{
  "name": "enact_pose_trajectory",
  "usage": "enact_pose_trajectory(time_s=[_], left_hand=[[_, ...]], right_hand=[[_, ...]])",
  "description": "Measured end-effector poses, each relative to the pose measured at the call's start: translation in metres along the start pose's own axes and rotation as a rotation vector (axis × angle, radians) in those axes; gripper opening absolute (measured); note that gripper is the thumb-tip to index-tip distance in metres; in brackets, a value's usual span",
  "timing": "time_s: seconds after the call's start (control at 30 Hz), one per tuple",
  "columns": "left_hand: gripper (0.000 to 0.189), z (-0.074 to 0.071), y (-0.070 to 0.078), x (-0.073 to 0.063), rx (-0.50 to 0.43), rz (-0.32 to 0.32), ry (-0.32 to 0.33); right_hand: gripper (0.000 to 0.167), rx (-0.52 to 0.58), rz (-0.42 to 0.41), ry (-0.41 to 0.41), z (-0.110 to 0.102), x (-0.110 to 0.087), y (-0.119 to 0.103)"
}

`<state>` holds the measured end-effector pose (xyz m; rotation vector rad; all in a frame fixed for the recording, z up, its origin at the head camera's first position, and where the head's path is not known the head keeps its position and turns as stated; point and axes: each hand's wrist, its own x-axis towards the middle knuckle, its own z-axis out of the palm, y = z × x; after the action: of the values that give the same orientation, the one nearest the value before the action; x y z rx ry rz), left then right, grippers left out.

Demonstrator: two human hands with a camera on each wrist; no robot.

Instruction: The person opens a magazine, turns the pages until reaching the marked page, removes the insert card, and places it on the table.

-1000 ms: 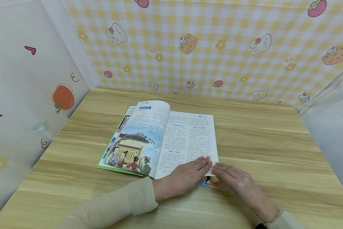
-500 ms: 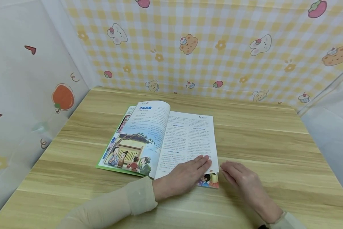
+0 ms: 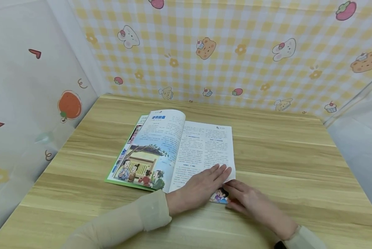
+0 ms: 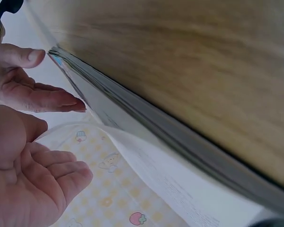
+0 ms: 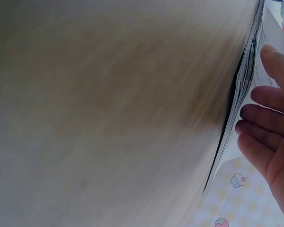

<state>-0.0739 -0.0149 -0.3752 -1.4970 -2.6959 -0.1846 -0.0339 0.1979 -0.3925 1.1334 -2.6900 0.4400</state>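
A magazine (image 3: 204, 145) lies spread on the table, its left page (image 3: 156, 138) showing a cartoon of people under a tree. My left hand (image 3: 199, 188) reaches across the lower right page with its fingers on top. In the left wrist view, the lifted edge of that page (image 4: 146, 165) bends up between the thumb and fingers of my left hand (image 4: 38, 179). Under it a coloured picture (image 3: 220, 195) shows. Beside the bottom right corner is my right hand (image 3: 254, 204), its fingertips at the edges. In the right wrist view, the fingers of my right hand (image 5: 270, 123) are loosely bent.
A wood-grain table (image 3: 285, 155) extends around the magazine. Behind it hangs a yellow checked cloth (image 3: 235, 69) with cartoon animals. Pale sheeting closes the left side (image 3: 24, 103) and the right side (image 3: 363, 138). A green cover edge (image 3: 130, 186) sticks out under the left pages.
The lower right corner of the page has risen and bent up under my left hand, baring more of the picture below. My right hand first drew away right, then came back to the corner.
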Motion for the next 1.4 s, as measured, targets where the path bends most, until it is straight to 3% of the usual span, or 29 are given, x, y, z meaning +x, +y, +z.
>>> enact_pose_trajectory(time_s=[0.17,0.33,0.43,0.73,0.87,1.0,1.13,1.27,1.4], left_hand=[[0.059,0.003,-0.003,0.001,-0.016,-0.004,0.024],[0.061,0.008,-0.006,0.001,0.041,-0.010,0.121],[0.061,0.008,-0.006,0.000,0.082,-0.023,0.137],[0.072,0.008,-0.010,-0.001,0.102,-0.127,0.055],[0.063,0.009,-0.012,-0.003,0.188,-0.163,0.044],[0.058,0.009,-0.013,-0.005,0.304,-0.205,-0.014],[0.053,0.009,-0.015,-0.006,0.351,-0.241,-0.047],[0.053,0.008,-0.015,-0.008,0.349,-0.211,-0.079],[0.049,0.007,-0.012,-0.007,0.310,-0.108,-0.147]], right_hand=[[0.048,0.005,0.009,-0.059,0.000,0.000,-0.001],[0.046,0.007,0.005,-0.045,0.001,0.000,0.000],[0.045,0.007,0.007,-0.042,0.002,0.001,0.000],[0.042,0.012,0.025,-0.072,0.000,0.001,-0.001],[0.042,0.007,0.020,-0.071,0.000,0.001,-0.001],[0.041,0.005,0.016,-0.068,0.000,0.002,-0.001],[0.041,0.005,0.010,-0.059,0.000,0.002,-0.001],[0.041,-0.005,-0.005,-0.045,0.001,0.001,-0.001],[0.041,-0.014,-0.015,-0.040,0.001,0.001,-0.001]])
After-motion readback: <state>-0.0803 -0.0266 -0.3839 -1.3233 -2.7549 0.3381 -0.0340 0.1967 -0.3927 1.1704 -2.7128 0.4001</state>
